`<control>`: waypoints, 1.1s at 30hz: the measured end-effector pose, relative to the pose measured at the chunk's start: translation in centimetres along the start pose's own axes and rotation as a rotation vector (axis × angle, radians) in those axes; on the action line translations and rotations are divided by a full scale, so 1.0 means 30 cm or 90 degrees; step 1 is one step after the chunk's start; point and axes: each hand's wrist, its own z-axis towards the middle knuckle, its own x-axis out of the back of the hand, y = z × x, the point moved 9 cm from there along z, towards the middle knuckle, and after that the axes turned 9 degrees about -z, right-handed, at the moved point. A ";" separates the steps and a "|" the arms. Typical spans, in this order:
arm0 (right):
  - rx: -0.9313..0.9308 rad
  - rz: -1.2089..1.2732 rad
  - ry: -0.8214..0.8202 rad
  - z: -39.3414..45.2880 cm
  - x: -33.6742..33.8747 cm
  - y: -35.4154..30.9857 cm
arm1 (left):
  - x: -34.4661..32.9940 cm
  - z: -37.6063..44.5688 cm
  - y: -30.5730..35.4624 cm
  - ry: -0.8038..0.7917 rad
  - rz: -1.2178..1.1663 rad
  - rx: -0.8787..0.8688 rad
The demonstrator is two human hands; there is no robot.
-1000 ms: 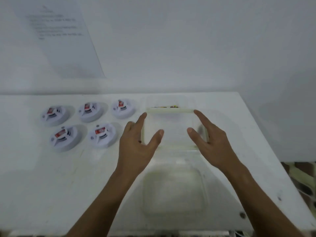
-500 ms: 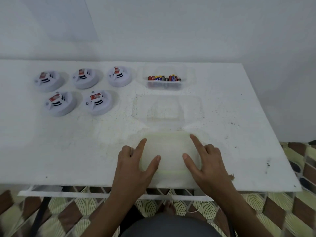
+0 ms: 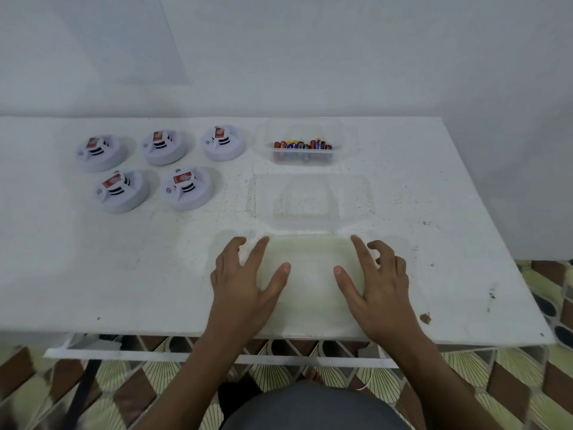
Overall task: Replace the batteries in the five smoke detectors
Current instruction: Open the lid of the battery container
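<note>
Both hands are resting on a cloudy, yellow-tinged plastic lid [image 3: 311, 274] on the scuffed white worktop [image 3: 93, 274]: left hand [image 3: 245, 277] and right hand [image 3: 376, 279], fingers released and spread against its edges. Since half a second ago, they are sitting much the same. Beyond the fingertips are lying an empty clear tub [image 3: 310, 200], then a tub of batteries [image 3: 302, 145]. Five round white smoke detectors [image 3: 186, 187] are sitting far-left.

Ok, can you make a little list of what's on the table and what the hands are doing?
detectors: five round white smoke detectors with red labels, far left, in two rows
batteries: mixed-colour batteries in a clear plastic tub, far middle
empty tub: second clear plastic tub, nearer
lid: pale translucent lid, near edge
left hand: touching lid
right hand: touching lid
table: white table
</note>
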 end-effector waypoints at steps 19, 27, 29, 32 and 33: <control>0.024 0.247 -0.086 0.702 0.092 -0.110 | 0.009 0.771 0.117 -0.064 -0.153 0.043; -0.019 0.249 -0.135 0.688 0.054 -0.082 | -0.026 0.756 0.067 -0.071 -0.177 0.059; -0.017 0.239 -0.127 0.675 0.064 -0.081 | -0.028 0.737 0.059 -0.073 -0.180 0.059; -0.006 0.217 -0.130 0.647 0.074 -0.084 | -0.027 0.698 0.040 -0.074 -0.168 0.059; -0.002 0.212 -0.134 0.635 0.075 -0.083 | -0.026 0.682 0.035 -0.076 -0.163 0.058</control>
